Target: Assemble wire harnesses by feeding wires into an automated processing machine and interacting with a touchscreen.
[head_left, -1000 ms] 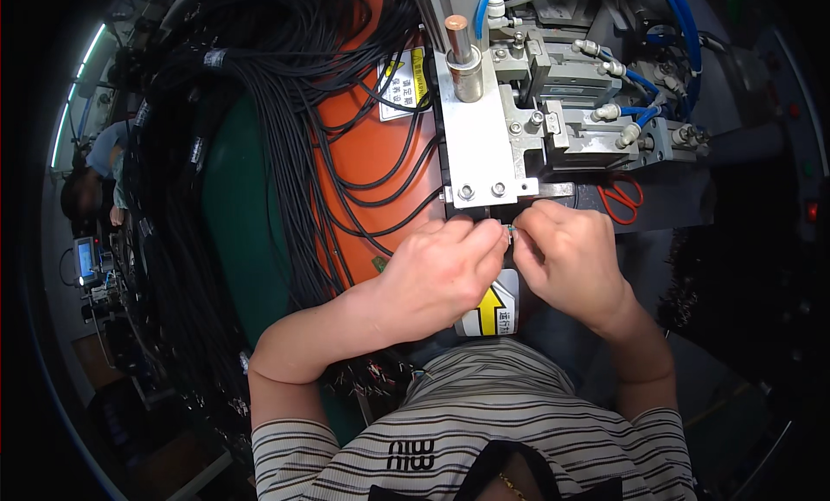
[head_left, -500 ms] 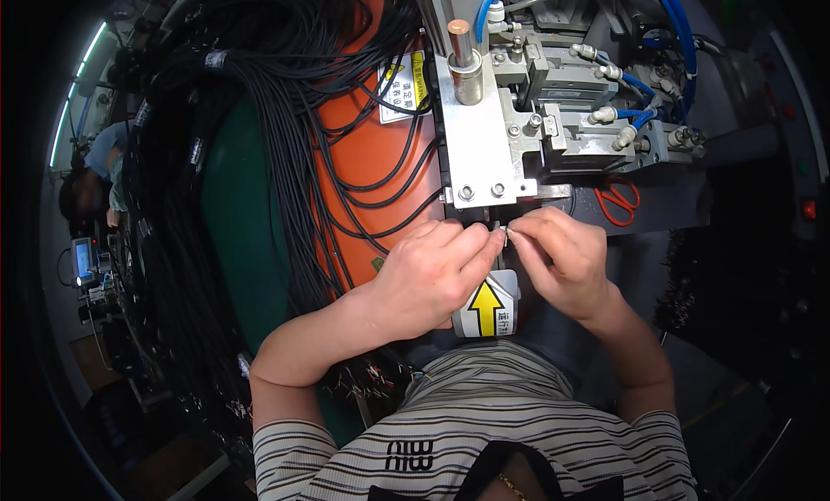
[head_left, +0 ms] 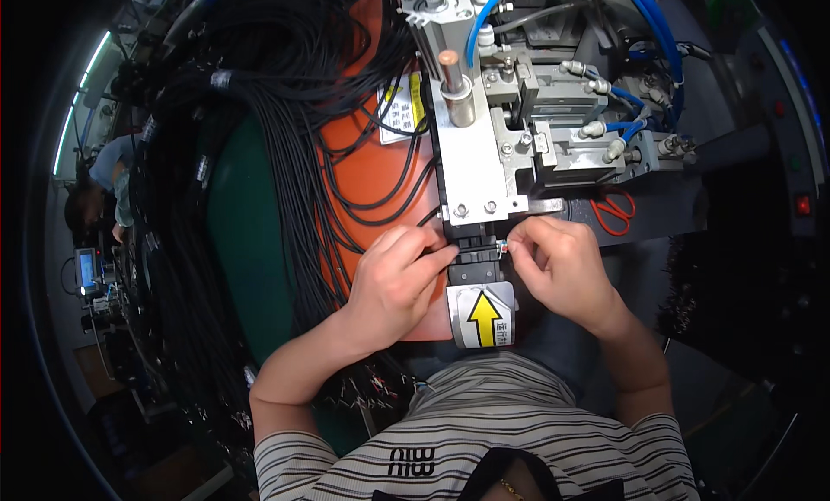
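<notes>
Hands have moved apart since a second ago; the yellow arrow label (head_left: 484, 318) is now fully exposed. Left hand (head_left: 393, 280) rests on the black fixture block (head_left: 474, 257), fingers curled, grip on nothing I can make out. Right hand (head_left: 558, 268) grip is pinched on a small connector (head_left: 503, 248) at the block's right edge, under the grey press plate (head_left: 471, 168). Black cables (head_left: 259, 155) drape over the orange mat (head_left: 372, 177).
</notes>
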Available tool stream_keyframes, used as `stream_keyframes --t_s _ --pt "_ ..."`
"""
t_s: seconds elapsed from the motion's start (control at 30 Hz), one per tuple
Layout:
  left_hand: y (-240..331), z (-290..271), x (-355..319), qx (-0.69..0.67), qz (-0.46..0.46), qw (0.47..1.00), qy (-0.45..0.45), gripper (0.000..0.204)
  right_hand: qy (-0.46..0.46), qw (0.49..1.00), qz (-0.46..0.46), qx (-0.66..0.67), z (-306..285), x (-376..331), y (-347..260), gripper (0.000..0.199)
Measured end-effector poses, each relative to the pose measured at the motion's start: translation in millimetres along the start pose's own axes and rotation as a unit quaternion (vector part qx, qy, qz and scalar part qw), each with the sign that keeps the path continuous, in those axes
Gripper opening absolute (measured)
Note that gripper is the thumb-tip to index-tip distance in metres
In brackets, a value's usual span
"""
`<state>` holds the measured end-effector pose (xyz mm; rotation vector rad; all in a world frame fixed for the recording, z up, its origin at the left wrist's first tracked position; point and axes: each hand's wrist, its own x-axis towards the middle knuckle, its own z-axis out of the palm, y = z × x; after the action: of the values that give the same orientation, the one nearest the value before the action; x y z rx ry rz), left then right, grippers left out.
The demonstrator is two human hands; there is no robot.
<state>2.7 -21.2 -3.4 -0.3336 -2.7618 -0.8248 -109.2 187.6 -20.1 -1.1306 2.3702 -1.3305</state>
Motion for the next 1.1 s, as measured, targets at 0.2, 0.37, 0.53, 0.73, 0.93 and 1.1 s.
stream_keyframes --t_s 0.2,0.37,0.53,0.73,0.93,1.1 --pt "-1.7 -6.5 -3.6 0.115 0.009 0.993 0.015 0.036 0.079 0.996 0.008 0.032 10.2 -17.0 -12.8 0.006" --pt "-66.3 -52.7 -9.0 0.171 -0.133 0.929 0.300 0.051 -0.129 0.969 -0.056 0.204 24.1 -8.4 -52.0 0.025" --pt "-166.8 -99.3 -1.9 -0.335 -0.458 0.792 0.225 0.084 -0.228 0.962 -0.103 0.114 93.4 30.6 -83.6 0.054" --pt "-221.8 -99.4 38.8 -0.307 -0.459 0.795 0.252 0.093 -0.101 0.986 -0.128 0.044 159.0 44.5 -94.4 0.073" --pt "-196.4 -108.5 56.7 -0.347 -0.437 0.792 0.248 0.084 -0.124 0.959 0.099 0.235 169.0 77.1 -108.2 0.089" --pt "-209.5 -117.6 58.3 -0.397 -0.398 0.782 0.267 0.085 -0.190 0.923 0.216 0.255 166.6 128.3 -108.7 0.059"
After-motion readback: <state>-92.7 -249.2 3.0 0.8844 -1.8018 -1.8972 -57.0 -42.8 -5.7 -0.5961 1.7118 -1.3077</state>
